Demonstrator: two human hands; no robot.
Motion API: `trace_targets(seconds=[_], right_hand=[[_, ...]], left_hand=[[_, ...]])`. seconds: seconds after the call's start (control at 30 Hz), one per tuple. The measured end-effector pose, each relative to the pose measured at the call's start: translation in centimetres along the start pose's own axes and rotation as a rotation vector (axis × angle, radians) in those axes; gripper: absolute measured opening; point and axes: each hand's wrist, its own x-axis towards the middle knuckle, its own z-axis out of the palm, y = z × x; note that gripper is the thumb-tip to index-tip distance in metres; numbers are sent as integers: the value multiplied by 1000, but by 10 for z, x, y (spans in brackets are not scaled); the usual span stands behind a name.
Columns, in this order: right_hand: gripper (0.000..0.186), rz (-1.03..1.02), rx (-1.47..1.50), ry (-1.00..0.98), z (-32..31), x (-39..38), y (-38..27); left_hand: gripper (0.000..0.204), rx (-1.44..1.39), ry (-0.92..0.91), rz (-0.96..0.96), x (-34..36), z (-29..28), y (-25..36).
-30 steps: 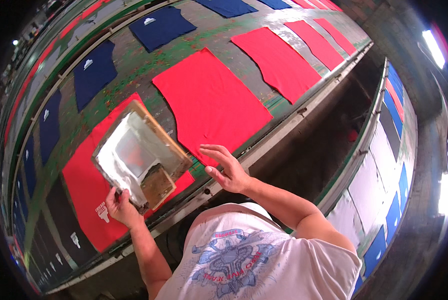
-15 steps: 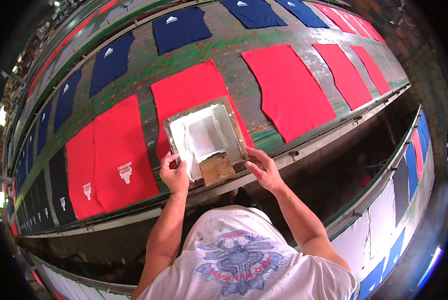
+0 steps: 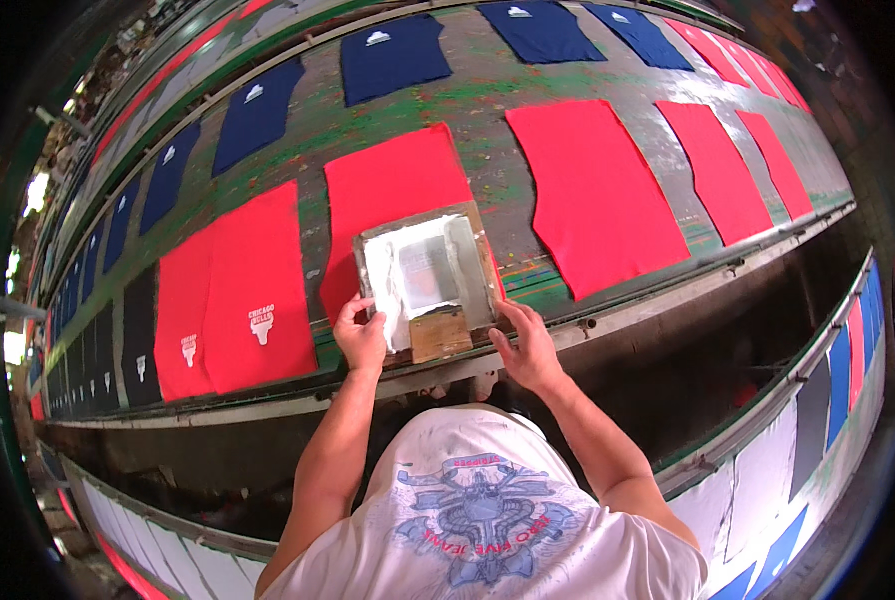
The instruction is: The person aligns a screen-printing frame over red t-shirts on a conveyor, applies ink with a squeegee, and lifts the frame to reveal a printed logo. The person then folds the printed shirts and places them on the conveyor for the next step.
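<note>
Across the near half of a red fabric panel (image 3: 398, 172), on the long counter (image 3: 490, 150), sits the screen frame (image 3: 428, 278). One second ago it was tilted, held by one hand over the neighbouring printed red panel (image 3: 258, 260); now it lies squarer to the person, with both hands at its near corners. The right hand (image 3: 530, 355), clear of it then, has come to the near right corner, its thumb and fingers parted around that edge; whether they grip cannot be told. The left hand (image 3: 364, 342) has its fingers closed on the left rim near the corner. Slightly longer than wide, the frame has its long axis running away from the person across the counter, the far end leaning a little left. A brown board (image 3: 441, 337) lies at its near end.
</note>
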Motion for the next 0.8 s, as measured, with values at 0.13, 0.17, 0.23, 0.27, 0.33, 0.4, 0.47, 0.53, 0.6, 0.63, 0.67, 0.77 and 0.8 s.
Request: trace_targets(seconds=[0.13,0.17,0.23,0.27,0.33,0.4,0.47,0.53,0.6,0.63,0.67,0.77,0.8], right_hand=[[61,-443,-477,-34,19,-2,-24],[61,-525,-485,-125,23,0,-28],[54,-559,-579,-185,31,11,-34],[53,-573,-602,-191,34,19,-37],[50,-590,-590,-185,40,31,-43],[46,-603,-599,-234,45,43,-50],[43,-565,-569,-286,46,58,-57],[40,-473,-513,-349,41,72,-63],[40,-452,-481,-330,33,72,-66],[40,-452,-451,-310,29,69,-67],[43,-390,-498,-351,28,63,-67],[48,-418,-529,-336,33,36,-63],[54,-452,-524,-298,37,31,-59]], left_hand=[[34,20,-35,-45,1,0,4],[36,16,-58,-68,3,0,6],[39,103,-78,10,2,-1,9],[41,196,-75,110,3,-1,12],[45,328,-117,238,3,-5,17],[43,490,-143,352,2,-10,23],[40,652,-189,472,4,-15,30],[37,722,-255,445,9,-18,36],[35,762,-290,449,13,-19,40],[35,767,-292,468,13,-19,41],[36,772,-294,489,14,-19,42],[35,792,-308,459,13,-17,42],[35,788,-299,461,13,-16,42]])
